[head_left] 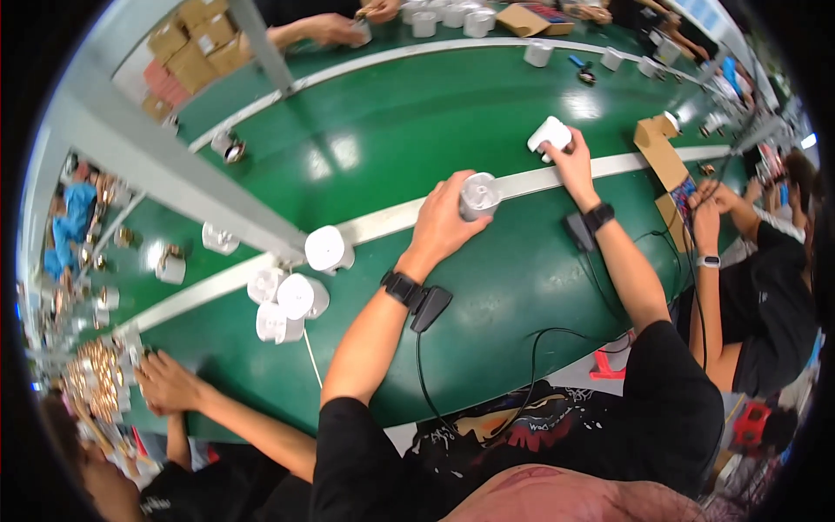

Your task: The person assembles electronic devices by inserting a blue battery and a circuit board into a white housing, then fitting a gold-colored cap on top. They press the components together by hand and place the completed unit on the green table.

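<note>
Left grip (442,219) is closed around a grey housing (479,195); right grip (571,163) is closed on a white piece (549,133); green tabletop (487,287) lies below.

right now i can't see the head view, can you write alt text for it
A person's left hand grips a grey cylindrical part and their right hand holds a white part, above a green workbench with a pale dividing strip. Four whitish housings are grouped to the left, with co-workers on either side.
</note>
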### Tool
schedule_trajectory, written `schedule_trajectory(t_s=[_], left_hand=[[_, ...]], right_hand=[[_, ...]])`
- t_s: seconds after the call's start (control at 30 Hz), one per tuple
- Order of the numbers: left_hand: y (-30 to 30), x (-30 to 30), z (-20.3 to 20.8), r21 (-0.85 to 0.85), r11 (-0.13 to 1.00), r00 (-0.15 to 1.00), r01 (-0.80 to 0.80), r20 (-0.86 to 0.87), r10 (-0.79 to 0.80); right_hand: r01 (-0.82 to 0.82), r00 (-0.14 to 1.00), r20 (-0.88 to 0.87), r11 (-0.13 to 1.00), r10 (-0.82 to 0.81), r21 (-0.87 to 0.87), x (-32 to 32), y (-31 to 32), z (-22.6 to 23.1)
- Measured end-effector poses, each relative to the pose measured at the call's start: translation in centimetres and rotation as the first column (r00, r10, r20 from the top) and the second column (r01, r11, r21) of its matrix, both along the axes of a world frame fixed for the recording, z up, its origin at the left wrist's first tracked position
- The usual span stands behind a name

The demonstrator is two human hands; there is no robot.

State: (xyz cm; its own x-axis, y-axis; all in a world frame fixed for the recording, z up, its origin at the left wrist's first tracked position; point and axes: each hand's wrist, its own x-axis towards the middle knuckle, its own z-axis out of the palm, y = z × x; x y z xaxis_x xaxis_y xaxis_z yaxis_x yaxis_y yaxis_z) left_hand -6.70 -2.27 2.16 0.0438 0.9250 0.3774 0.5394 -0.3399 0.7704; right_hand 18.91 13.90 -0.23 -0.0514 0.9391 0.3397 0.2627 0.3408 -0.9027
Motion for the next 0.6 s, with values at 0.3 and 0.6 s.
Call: schedule_trajectory(t_s=[0.3,0.6], left_hand=[[-2.1,0.0,1.1,0.362,0.931,0.997,0.042,-0.081,-0.014],[-4.6,2.0,1.5,0.605,0.790,0.969,0.100,-0.241,0.062]], right_hand=[[-0.565,0.818,0.103,0.824,0.567,-0.048,-8.8,-8.6,1.8],[-0.788,0.530,0.621,0.605,0.578,0.109,-8.1,-9.3,2.6]])
